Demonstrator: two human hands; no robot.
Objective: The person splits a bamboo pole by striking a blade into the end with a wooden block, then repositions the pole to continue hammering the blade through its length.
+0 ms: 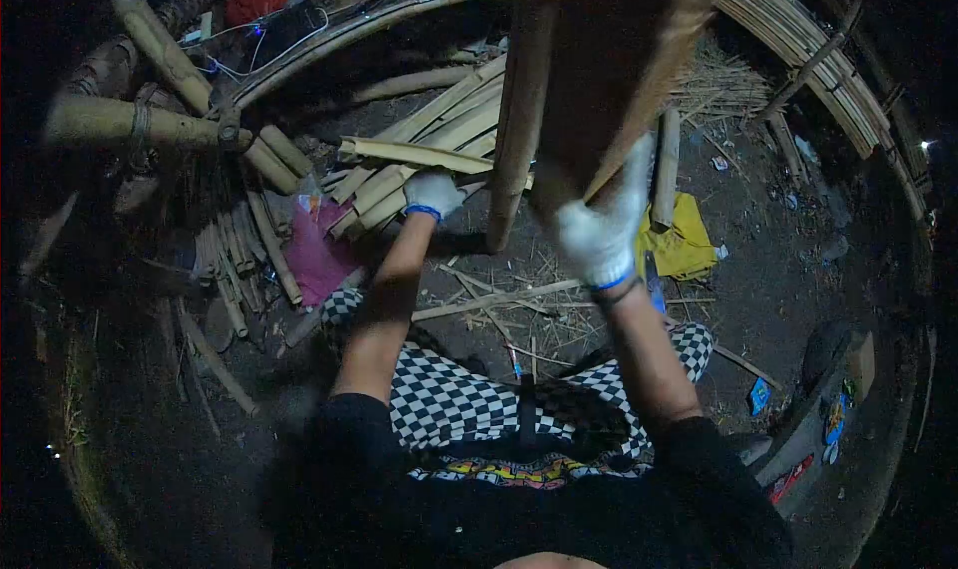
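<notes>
My left hand, in a white glove with a blue cuff, is at the near end of a pile of split bamboo strips. Its fingers look curled, and what lies under them is hidden. One pale strip crosses the pile just beyond this hand. My right hand, gloved alike and smeared by motion, is closed around the lower part of a long bamboo piece that rises close to the camera. Left of it stands a bamboo pole, its foot near the ground.
Thin shavings litter the ground before my checkered trousers. A yellow cloth or bag lies at right, a pink bag at left. Thick bamboo poles and cut sticks crowd the left. Bundled strips curve behind right.
</notes>
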